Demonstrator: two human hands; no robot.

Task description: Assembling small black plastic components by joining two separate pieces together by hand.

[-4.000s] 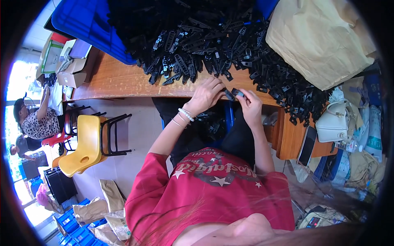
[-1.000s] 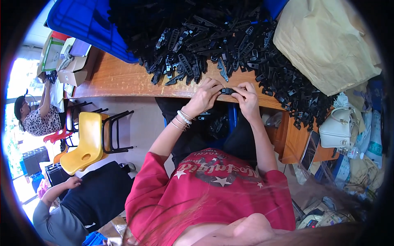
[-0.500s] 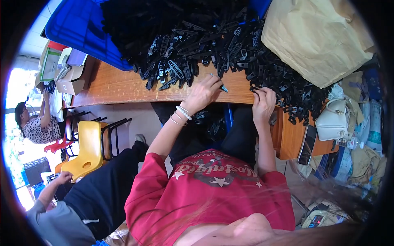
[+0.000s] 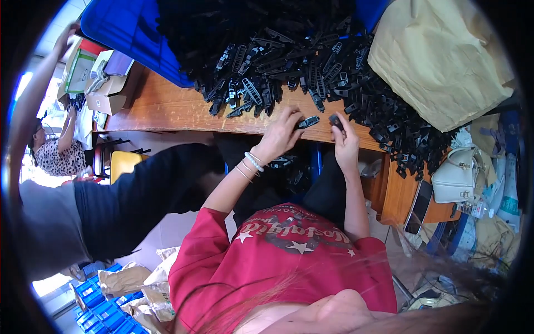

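Observation:
Over the table's near edge, my left hand is closed on a long, slim black plastic part, whose free end points right. A small black plastic piece is pinched between the thumb and fingers of my right hand. A short gap separates the two pieces. Just beyond my hands lies a big heap of black plastic parts, some long with ladder-like slots. Smaller black pieces are piled along the edge to the right of my right hand.
A tilted blue bin stands behind the heap, with a brown paper bag at its right. A white handbag and a phone lie farther right. On the left, a co-worker's leg stretches near a yellow chair.
My right hand has come up off the small pieces with one in its fingers, moving left. The part in my left hand now points rightward. The co-worker at left has moved closer, an arm raised.

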